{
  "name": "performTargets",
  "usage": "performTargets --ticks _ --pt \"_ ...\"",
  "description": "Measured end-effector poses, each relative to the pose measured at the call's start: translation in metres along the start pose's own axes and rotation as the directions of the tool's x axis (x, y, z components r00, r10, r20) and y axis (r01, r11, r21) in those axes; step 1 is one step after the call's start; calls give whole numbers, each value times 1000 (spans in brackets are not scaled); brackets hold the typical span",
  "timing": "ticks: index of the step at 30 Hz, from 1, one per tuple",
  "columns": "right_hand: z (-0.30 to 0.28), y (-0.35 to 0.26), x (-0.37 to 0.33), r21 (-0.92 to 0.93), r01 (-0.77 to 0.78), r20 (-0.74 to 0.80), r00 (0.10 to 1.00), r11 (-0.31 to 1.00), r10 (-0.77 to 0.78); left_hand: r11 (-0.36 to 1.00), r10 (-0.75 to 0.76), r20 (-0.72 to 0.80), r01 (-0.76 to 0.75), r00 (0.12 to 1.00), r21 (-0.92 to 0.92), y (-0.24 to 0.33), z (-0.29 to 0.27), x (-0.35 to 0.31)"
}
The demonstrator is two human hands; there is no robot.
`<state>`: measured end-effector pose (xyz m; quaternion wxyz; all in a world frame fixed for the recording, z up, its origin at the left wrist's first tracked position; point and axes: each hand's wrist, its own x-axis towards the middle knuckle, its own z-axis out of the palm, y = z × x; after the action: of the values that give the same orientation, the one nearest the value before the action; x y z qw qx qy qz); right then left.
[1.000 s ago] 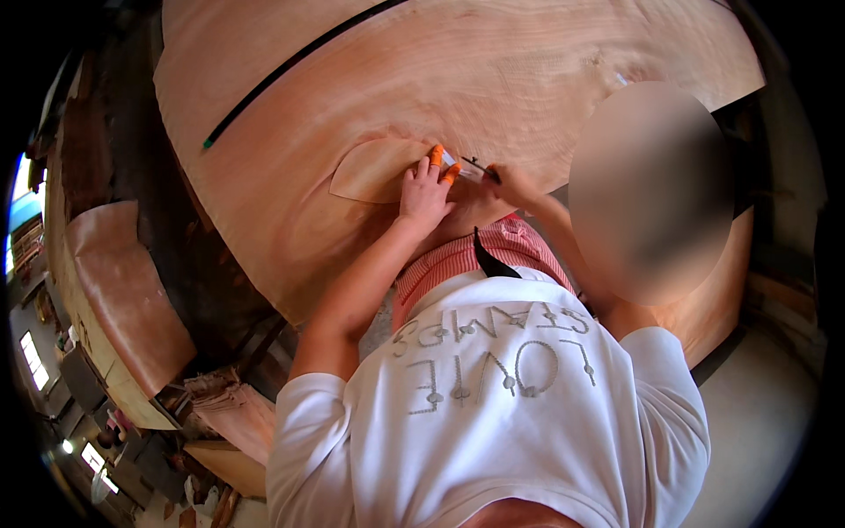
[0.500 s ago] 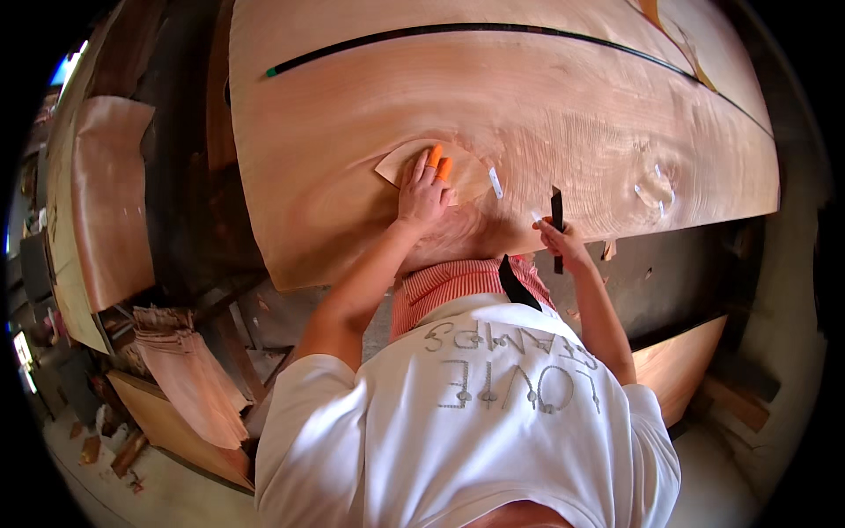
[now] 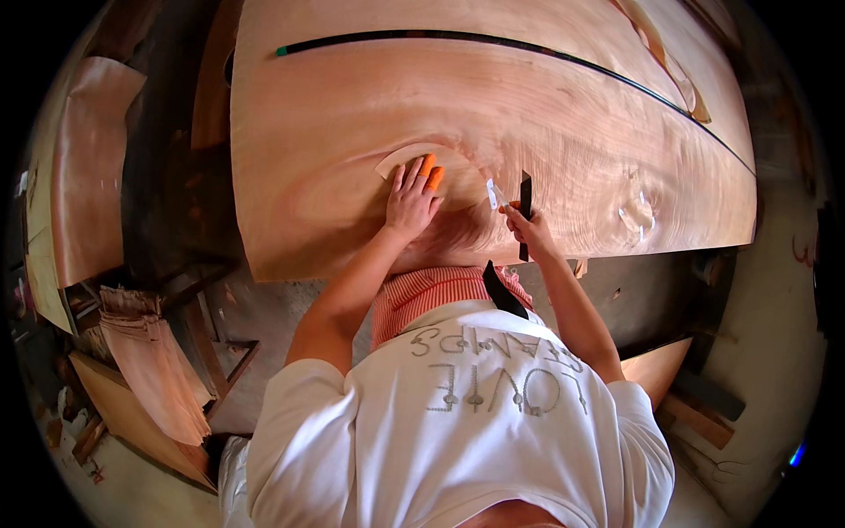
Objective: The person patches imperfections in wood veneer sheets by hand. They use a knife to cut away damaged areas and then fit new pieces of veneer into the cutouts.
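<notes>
A wide sheet of reddish wood veneer lies in front of me, crossed by a thin dark curved line. My left hand presses flat on it, two fingertips in orange caps, resting on a small pale curved veneer patch. Just to the right, my right hand grips a narrow black tool held upright over the sheet, with a small pale blade or strip beside it. A knot-like glossy spot sits further right.
More curved veneer sheets stand at the left, with a stack of veneer offcuts and a wooden frame below them. A board leans at the lower right. My striped red apron touches the sheet's near edge.
My right hand drew away from the patch to the right, then came back a little toward the left hand. The left hand stayed pressed on the patch. My view has swung.
</notes>
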<state>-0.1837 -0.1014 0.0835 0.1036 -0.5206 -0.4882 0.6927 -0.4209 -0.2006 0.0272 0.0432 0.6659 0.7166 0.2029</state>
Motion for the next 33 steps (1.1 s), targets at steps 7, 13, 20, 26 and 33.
performTargets --ticks 7,13,20,26,33 --pt "32 -19 44 -82 80 -5 997 993 -81 998 -52 -51 50 997 -26 -1 -1 7" --pt "85 -43 96 -133 92 -13 995 987 -94 995 -84 -9 84 996 55 -2 -5 24" --pt "99 -42 101 -254 9 -135 990 967 -45 993 -43 -29 46 999 105 -12 -4 27" --pt "92 -23 103 -25 -36 -28 999 999 36 989 60 132 -77 989 126 -14 -9 44" --pt "32 -50 116 -758 197 170 980 622 -104 972 83 203 -124 976 200 -8 -14 51"
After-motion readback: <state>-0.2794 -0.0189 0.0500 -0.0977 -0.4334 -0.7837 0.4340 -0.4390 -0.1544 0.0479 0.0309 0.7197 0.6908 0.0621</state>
